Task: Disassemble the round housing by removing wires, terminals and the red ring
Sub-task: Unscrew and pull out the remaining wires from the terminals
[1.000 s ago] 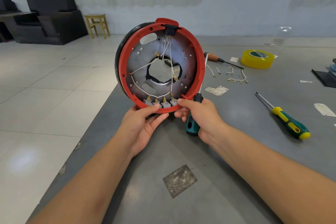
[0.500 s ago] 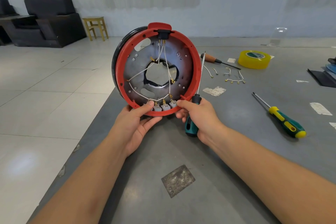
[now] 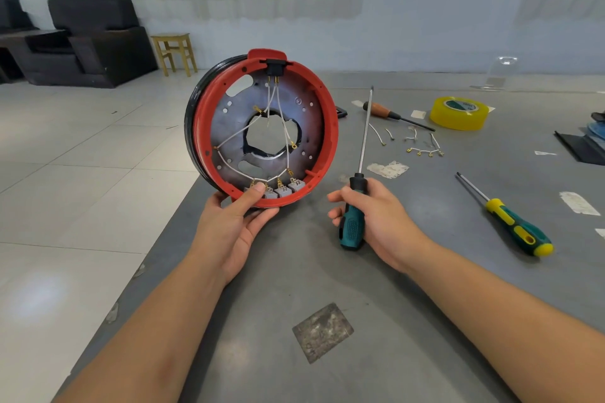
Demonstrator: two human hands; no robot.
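- On the grey desk point(image 3: 409, 288), which fills most of the head view, lie the tools and loose parts; its left edge runs beside a pale tiled floor point(image 3: 65, 173).
- Far back on the left stand a dark armchair point(image 3: 98, 39) and a small yellow stool point(image 3: 175, 52).
- Upright at the desk's left edge is the round housing point(image 3: 262, 127), its open face turned toward the camera, with a large ragged hole in the middle of its metal plate.
- Around that face runs the red ring point(image 3: 330, 141), with a black edge showing behind it on the left.
- White wires point(image 3: 229, 137) cross the inside from a black plug at the top, and grey terminals point(image 3: 278, 191) sit in a row at the bottom.
- The left hand point(image 3: 235, 229) grips the housing from below, thumb pressed on the ring by the terminals.
- The right hand point(image 3: 376, 222) is clear of the housing, fingers curled around the green handle of a screwdriver point(image 3: 355, 206) whose shaft points up.
- A roll of yellow tape point(image 3: 460, 113) sits at the far right.
- A yellow-and-green screwdriver point(image 3: 510, 222) lies right of the hand; a wooden-handled one point(image 3: 389, 114) lies farther back.
- Between these lie cut wire pieces point(image 3: 422, 149) and white paper scraps point(image 3: 388, 168).
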